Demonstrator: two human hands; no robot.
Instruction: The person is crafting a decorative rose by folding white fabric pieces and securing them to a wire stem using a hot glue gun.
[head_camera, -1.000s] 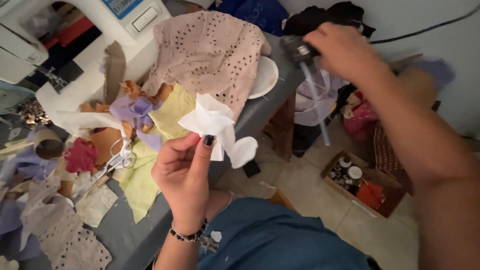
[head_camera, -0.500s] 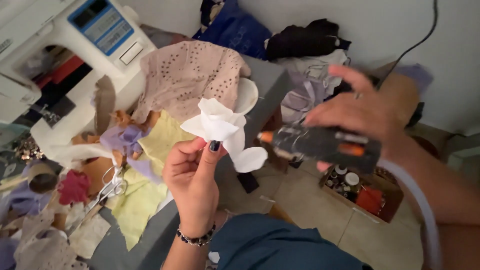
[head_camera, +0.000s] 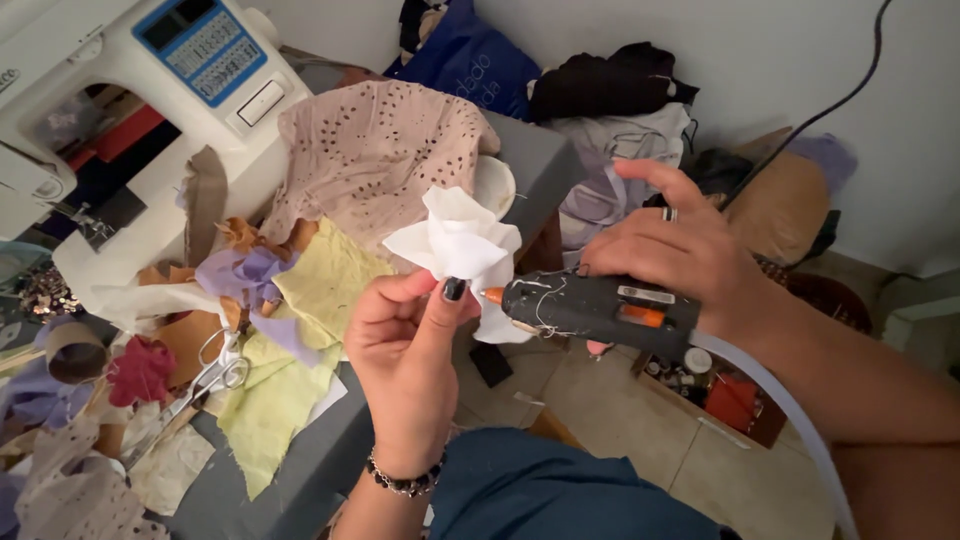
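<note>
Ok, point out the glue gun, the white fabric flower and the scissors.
glue gun (head_camera: 590, 306), head view, on the middle of its dark body.
white fabric flower (head_camera: 460, 240), head view, on the folded petals above the left hand's thumb.
scissors (head_camera: 215, 372), head view, on the handle loops lying on the table.

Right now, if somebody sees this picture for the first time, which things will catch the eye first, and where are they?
In the middle, the left hand pinches a white fabric flower, and the right hand points a dark glue gun with its orange tip at it. Behind, at top left, stands a white sewing machine, with cloth scraps and scissors scattered on the grey table.
</note>
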